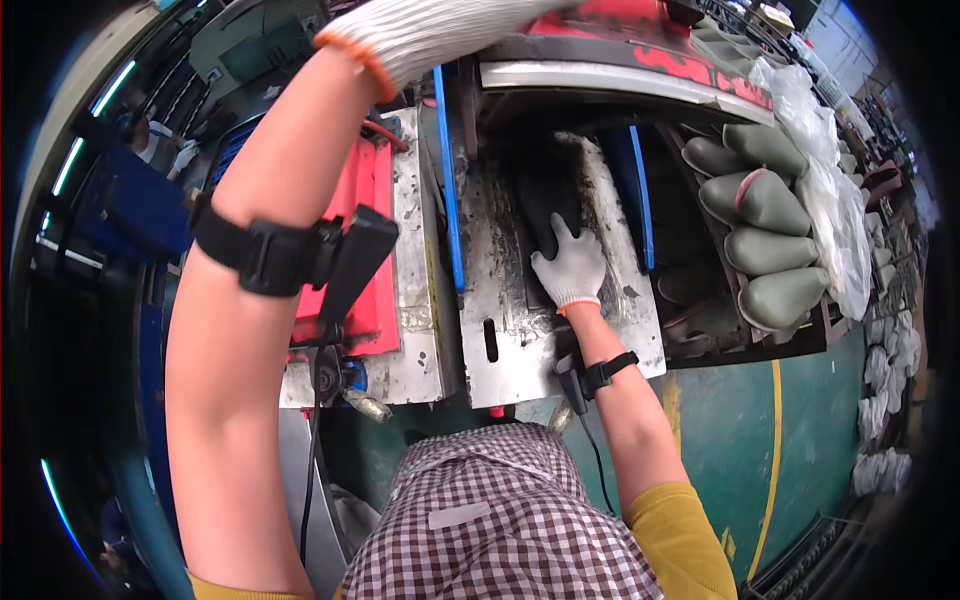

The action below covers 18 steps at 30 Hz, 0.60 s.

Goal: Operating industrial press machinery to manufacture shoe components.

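My left hand (430, 42), in a white knit glove with an orange cuff, reaches up across the top of the view to the red upper part of a press (640, 30). Its fingers run out at the top edge, so their grip is hidden. Beneath the press head, my right hand (575, 265), gloved the same way, lies on a dark, flat, elongated piece (540, 195). Its visible fingers are stretched and spread. That piece rests on a worn metal plate (500, 375), and its far end is lost in shadow.
Blue upright bars (449, 180) flank the plate. Left of it sits a red machine part (375, 240). Grey-green, shoe-shaped forms (770, 205) fill a rack at right, beside clear plastic sheeting (835, 190). Black cables hang from straps on both my forearms. Another person (165, 150) is at far left.
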Motion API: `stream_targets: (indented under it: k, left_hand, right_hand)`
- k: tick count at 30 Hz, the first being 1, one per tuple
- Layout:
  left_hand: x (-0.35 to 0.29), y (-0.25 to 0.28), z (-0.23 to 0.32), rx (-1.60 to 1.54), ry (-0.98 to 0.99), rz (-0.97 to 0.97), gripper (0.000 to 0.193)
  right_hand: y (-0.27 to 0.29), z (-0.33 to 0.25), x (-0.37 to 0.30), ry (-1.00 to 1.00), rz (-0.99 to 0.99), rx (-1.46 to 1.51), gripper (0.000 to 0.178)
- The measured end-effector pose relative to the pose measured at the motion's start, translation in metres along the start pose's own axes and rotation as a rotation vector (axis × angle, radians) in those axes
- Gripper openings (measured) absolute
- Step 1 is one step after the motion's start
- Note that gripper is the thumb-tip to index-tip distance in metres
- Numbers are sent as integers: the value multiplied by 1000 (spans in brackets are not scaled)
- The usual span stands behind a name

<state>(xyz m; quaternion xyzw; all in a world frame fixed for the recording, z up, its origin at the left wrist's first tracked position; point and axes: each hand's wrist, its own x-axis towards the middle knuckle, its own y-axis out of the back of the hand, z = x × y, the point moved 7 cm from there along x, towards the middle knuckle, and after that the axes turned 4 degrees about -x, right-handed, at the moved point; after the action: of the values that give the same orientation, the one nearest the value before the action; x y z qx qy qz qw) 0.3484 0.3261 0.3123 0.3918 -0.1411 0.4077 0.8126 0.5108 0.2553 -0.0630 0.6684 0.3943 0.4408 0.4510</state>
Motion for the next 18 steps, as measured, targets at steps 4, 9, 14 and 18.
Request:
stream_targets:
  k: [4, 9, 14, 18]
  left_hand:
    - [33, -12, -9, 312, -191, -64, 63]
    - [44, -26, -13, 225, -83, -31, 48]
    - [1, -48, -18, 265, -62, 40, 50]
    - [-59, -94, -17, 446, -238, 182, 48]
  right_hand:
    - [4, -11, 3, -8, -124, 0, 73]
    - [-5, 17, 4, 21, -154, 47, 72]
    - [26, 83, -43, -209, 143, 674, 50]
    - [34, 126, -143, -452, 185, 727, 27]
